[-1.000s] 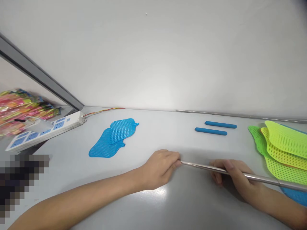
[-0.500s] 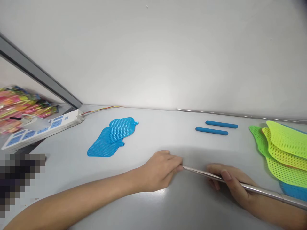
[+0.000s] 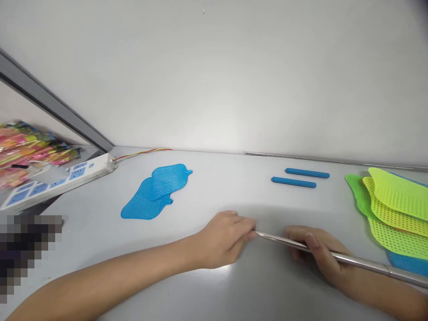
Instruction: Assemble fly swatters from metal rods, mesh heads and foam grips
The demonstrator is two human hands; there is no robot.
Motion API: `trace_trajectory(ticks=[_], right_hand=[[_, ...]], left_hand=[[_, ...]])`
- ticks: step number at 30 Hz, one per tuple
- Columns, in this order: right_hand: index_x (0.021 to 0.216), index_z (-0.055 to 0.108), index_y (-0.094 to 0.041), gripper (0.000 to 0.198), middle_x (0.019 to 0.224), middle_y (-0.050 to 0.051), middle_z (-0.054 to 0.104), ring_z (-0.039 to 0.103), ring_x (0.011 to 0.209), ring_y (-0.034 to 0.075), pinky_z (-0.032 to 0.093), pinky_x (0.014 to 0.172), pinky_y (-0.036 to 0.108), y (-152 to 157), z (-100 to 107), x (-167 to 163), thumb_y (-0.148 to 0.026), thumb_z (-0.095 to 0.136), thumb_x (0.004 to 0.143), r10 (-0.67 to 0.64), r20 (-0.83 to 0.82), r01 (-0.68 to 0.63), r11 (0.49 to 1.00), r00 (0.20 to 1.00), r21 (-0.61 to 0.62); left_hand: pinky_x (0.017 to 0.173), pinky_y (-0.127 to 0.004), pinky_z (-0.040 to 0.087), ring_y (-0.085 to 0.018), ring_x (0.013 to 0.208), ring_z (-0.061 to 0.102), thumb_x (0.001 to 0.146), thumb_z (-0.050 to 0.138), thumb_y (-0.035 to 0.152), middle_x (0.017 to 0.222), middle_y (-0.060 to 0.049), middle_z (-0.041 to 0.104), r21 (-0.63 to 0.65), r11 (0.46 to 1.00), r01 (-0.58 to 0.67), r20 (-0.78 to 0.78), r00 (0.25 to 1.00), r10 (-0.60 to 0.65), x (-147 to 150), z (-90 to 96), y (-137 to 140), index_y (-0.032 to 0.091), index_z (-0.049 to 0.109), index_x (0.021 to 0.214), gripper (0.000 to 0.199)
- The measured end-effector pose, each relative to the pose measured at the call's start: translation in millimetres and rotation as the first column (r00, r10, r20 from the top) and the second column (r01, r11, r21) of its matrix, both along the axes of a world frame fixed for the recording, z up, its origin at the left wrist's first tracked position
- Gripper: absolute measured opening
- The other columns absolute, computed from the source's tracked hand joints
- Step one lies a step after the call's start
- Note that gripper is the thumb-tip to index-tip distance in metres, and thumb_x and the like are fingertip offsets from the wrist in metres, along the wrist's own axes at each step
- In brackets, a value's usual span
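Note:
My left hand (image 3: pixel 227 240) is closed around the thin end of a shiny telescopic metal rod (image 3: pixel 281 240). Further along, the rod lies across my right hand (image 3: pixel 317 249), whose thumb presses on it while the fingers curl behind. Its thicker end runs out of view at the right edge. Beyond my left hand, a blue fly swatter head (image 3: pixel 170 180) with a mesh pattern overlaps a second blue swatter head (image 3: pixel 143 203) on the table. Two blue handle sleeves, a far one (image 3: pixel 307 173) and a near one (image 3: pixel 294 182), lie beyond my right hand.
Yellow-green swatter heads (image 3: pixel 394 214) are piled at the right, with blue ones beneath. Another metal rod (image 3: pixel 301 157) rests along the wall. At the left are a white power strip (image 3: pixel 96 167) with wires and colourful plastic-wrapped packets (image 3: pixel 26 147). A patch at lower left is pixelated.
The whole view has shifted very slightly. Both hands keep their hold on the metal rod, and the things on the table stay in place.

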State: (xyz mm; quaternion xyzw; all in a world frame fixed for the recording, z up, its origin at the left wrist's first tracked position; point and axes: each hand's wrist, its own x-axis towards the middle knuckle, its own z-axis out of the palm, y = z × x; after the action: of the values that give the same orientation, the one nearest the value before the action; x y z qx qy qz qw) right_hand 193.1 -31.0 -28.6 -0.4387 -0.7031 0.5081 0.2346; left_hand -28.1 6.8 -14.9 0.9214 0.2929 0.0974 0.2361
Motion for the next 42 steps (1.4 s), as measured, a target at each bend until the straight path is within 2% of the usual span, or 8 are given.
trace_trajectory(ticks=[5, 10, 15, 19, 22, 33, 36, 42], right_hand=[[0.059, 0.051, -0.02, 0.046, 0.056, 0.001, 0.049, 0.045, 0.057, 0.015, 0.035, 0.057, 0.025, 3.1, -0.8, 4.6, -0.045, 0.023, 0.083, -0.139, 0.041, 0.141, 0.989, 0.989, -0.049], [0.049, 0.046, -0.018, 0.041, 0.046, 0.0, 0.043, 0.039, 0.047, 0.012, 0.029, 0.047, 0.025, 7.4, 0.0, 5.8, -0.04, 0.034, 0.082, -0.272, -0.162, 0.247, 0.956, 0.949, -0.161], [0.043, 0.042, -0.018, 0.043, 0.04, -0.002, 0.033, 0.035, 0.042, 0.011, 0.027, 0.045, 0.026, 9.9, -4.3, 4.3, -0.036, 0.036, 0.082, -0.489, -0.483, 0.401, 0.872, 0.726, -0.279], [0.041, 0.036, -0.018, 0.043, 0.039, -0.004, 0.029, 0.03, 0.039, 0.009, 0.025, 0.042, 0.026, 13.4, -5.0, 2.0, -0.032, 0.039, 0.082, -0.605, -0.529, 0.508, 0.793, 0.595, -0.337], [0.041, 0.034, -0.018, 0.043, 0.039, -0.004, 0.028, 0.03, 0.038, 0.009, 0.025, 0.041, 0.026, 15.3, -4.5, 1.8, -0.031, 0.039, 0.082, -0.629, -0.552, 0.516, 0.773, 0.548, -0.369], [0.041, 0.036, -0.018, 0.042, 0.039, -0.003, 0.03, 0.032, 0.04, 0.009, 0.026, 0.044, 0.026, 14.7, -4.5, 1.8, -0.031, 0.038, 0.082, -0.597, -0.534, 0.483, 0.801, 0.598, -0.354], [0.043, 0.041, -0.018, 0.044, 0.039, -0.002, 0.033, 0.036, 0.042, 0.01, 0.028, 0.046, 0.026, 13.1, -5.8, 1.8, -0.033, 0.033, 0.083, -0.526, -0.518, 0.415, 0.851, 0.675, -0.322], [0.043, 0.037, -0.019, 0.05, 0.04, 0.0, 0.04, 0.041, 0.042, 0.013, 0.032, 0.047, 0.028, 10.1, -11.2, 3.0, -0.04, 0.016, 0.084, -0.291, -0.469, 0.188, 0.949, 0.834, -0.254]], left_hand=[[0.056, -0.023, 0.032, -0.009, 0.047, 0.035, 0.086, 0.022, 0.025, 0.053, 0.004, 0.04, -0.006, 0.999, -0.046, -0.005, 0.999, 0.046, 3.1, 0.5, -1.4, 0.017, 0.038, 0.067, 0.026], [0.057, -0.023, 0.033, -0.01, 0.053, 0.039, 0.087, 0.02, 0.026, 0.059, 0.002, 0.044, -0.06, 0.994, -0.086, 0.034, 0.996, 0.088, 3.4, 2.2, -2.0, 0.017, 0.042, 0.074, 0.027], [0.057, -0.023, 0.034, -0.01, 0.058, 0.041, 0.087, 0.019, 0.028, 0.064, 0.001, 0.045, -0.127, 0.97, -0.209, 0.103, 0.97, 0.222, 4.1, 5.6, -3.1, 0.017, 0.043, 0.079, 0.027], [0.06, -0.024, 0.035, -0.011, 0.062, 0.043, 0.087, 0.019, 0.027, 0.07, 0.0, 0.048, -0.133, 0.961, -0.241, 0.099, 0.962, 0.254, 4.9, 4.9, -2.2, 0.018, 0.044, 0.083, 0.027], [0.062, -0.025, 0.035, -0.011, 0.062, 0.045, 0.087, 0.02, 0.025, 0.069, 0.0, 0.049, -0.108, 0.974, -0.2, 0.061, 0.976, 0.207, 4.3, 2.2, -0.7, 0.017, 0.045, 0.083, 0.027], [0.058, -0.025, 0.032, -0.01, 0.054, 0.04, 0.087, 0.022, 0.028, 0.062, 0.002, 0.047, -0.014, 0.992, -0.126, -0.018, 0.992, 0.125, 3.9, 1.3, 0.3, 0.017, 0.042, 0.077, 0.025], [0.056, -0.025, 0.031, -0.01, 0.05, 0.035, 0.087, 0.02, 0.027, 0.057, 0.002, 0.043, 0.003, 0.996, -0.091, -0.044, 0.995, 0.091, 2.7, 0.5, -0.1, 0.017, 0.039, 0.073, 0.026], [0.054, -0.022, 0.03, -0.009, 0.05, 0.034, 0.087, 0.02, 0.026, 0.055, 0.004, 0.036, -0.117, 0.992, -0.04, 0.035, 0.998, 0.045, -2.1, 2.7, 0.7, 0.018, 0.033, 0.07, 0.023]])
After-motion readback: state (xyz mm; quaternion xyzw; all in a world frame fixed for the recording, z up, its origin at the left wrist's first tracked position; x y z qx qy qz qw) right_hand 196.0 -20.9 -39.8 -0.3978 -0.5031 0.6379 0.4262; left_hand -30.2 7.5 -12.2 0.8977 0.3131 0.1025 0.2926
